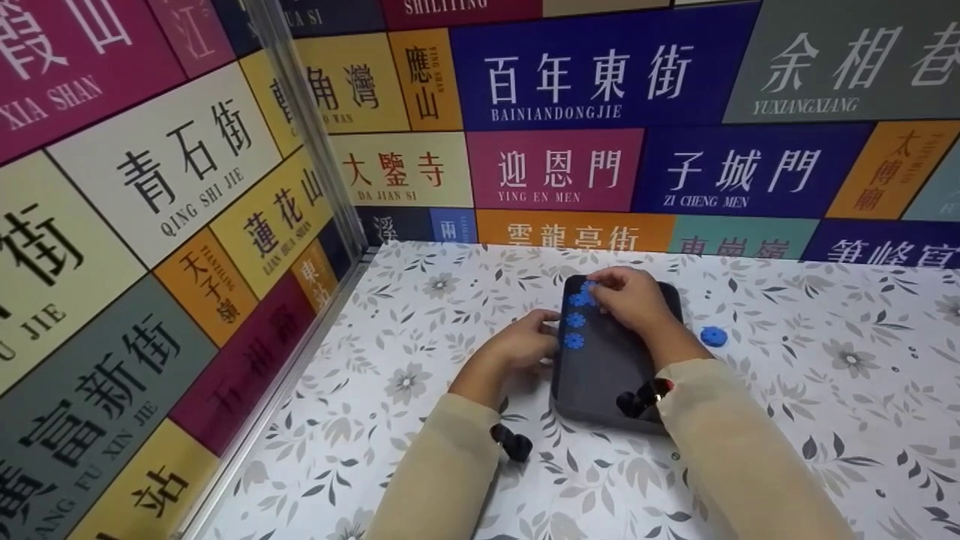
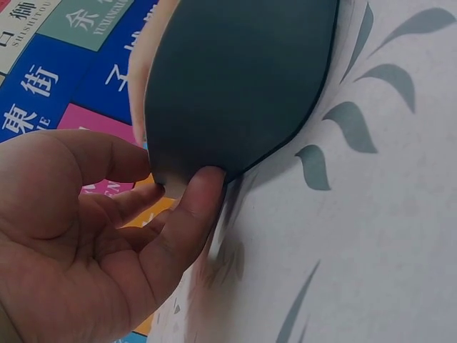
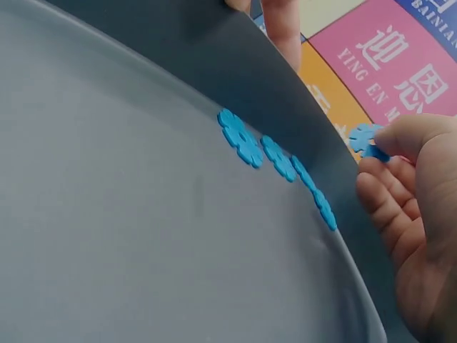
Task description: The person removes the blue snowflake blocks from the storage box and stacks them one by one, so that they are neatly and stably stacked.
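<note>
A dark grey tray-like piece (image 1: 600, 379) with rounded corners lies on the table. Several blue flower-shaped plastic discs (image 1: 574, 341) run in a row along its left edge, also visible as blue discs (image 3: 243, 138) in the right wrist view. At the far left corner, my right hand (image 1: 634, 300) pinches a blue disc (image 3: 365, 136) between thumb and fingertips. My left hand (image 1: 529, 341) grips the tray's left side; in the left wrist view its fingers (image 2: 203, 189) are bent against the dark side wall.
To the right of the tray, loose blue flower discs (image 1: 713, 337) lie on the table, perhaps overlapping. A white cloth (image 1: 420, 337) with a leaf and flower print covers the table. Panels with street names (image 1: 555, 169) stand behind and on the left.
</note>
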`<state>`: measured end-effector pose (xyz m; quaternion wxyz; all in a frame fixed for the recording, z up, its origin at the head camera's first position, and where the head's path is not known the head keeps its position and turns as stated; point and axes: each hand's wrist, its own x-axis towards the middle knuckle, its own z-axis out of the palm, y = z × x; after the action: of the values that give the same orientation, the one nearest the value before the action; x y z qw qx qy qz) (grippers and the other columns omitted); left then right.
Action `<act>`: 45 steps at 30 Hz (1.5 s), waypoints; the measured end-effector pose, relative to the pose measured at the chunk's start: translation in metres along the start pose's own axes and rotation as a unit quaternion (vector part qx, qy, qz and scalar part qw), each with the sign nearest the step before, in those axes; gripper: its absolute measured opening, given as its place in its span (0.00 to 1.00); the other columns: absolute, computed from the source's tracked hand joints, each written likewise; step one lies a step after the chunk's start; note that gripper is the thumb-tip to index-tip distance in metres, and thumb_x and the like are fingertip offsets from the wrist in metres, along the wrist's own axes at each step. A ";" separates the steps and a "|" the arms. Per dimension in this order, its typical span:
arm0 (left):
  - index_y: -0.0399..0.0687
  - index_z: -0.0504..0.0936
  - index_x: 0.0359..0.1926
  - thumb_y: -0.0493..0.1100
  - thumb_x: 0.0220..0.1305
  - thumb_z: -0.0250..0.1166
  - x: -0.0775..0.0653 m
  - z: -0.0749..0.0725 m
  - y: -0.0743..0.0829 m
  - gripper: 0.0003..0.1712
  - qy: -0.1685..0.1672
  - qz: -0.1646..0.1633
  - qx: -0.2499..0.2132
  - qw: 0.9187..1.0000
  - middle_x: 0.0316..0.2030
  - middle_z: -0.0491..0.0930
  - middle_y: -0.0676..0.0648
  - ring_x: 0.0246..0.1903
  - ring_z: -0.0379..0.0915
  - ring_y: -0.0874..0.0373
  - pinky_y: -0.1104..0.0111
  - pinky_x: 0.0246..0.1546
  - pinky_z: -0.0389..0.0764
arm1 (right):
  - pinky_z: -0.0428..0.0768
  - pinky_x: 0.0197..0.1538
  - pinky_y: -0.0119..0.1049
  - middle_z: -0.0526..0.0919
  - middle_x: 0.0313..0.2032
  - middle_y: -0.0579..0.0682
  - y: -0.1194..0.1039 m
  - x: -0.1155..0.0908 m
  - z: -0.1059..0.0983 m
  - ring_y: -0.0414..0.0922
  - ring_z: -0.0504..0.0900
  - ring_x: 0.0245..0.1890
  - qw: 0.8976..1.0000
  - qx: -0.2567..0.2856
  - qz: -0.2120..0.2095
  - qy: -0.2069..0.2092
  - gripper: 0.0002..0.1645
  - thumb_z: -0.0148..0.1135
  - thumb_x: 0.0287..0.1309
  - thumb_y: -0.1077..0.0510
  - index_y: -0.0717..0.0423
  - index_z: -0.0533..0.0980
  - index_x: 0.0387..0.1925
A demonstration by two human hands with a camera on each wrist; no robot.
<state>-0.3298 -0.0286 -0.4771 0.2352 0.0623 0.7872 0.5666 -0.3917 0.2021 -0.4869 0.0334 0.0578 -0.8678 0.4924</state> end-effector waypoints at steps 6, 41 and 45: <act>0.45 0.68 0.76 0.32 0.65 0.59 0.000 0.001 -0.002 0.38 0.000 -0.004 -0.015 1.000 0.61 0.79 0.39 0.51 0.84 0.49 0.55 0.49 0.91 | 0.85 0.39 0.32 0.88 0.38 0.50 -0.017 -0.002 -0.002 0.44 0.84 0.34 0.999 0.028 -0.017 0.024 0.17 0.67 0.72 0.50 0.52 0.87 0.56; 0.52 0.69 0.76 0.32 0.66 0.59 -0.002 0.004 0.000 0.37 0.015 -0.016 -0.036 0.999 0.65 0.79 0.42 0.55 0.85 0.49 0.58 0.47 0.91 | 0.88 0.38 0.26 0.89 0.36 0.38 0.045 -0.088 -0.122 0.35 0.86 0.33 0.949 0.276 0.095 0.120 0.14 0.67 0.73 0.54 0.55 0.86 0.54; 0.51 0.69 0.77 0.33 0.65 0.58 -0.003 0.003 0.001 0.38 0.011 -0.014 -0.031 0.999 0.64 0.79 0.41 0.55 0.85 0.49 0.60 0.44 0.90 | 0.87 0.37 0.25 0.87 0.34 0.35 0.064 -0.087 -0.128 0.34 0.84 0.33 0.958 0.219 0.144 0.117 0.11 0.66 0.74 0.51 0.48 0.86 0.52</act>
<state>-0.3259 -0.0263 -0.4764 0.2361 0.0373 0.7725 0.5883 -0.3138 0.3508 -0.4858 0.0502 -0.1204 -0.7275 0.6736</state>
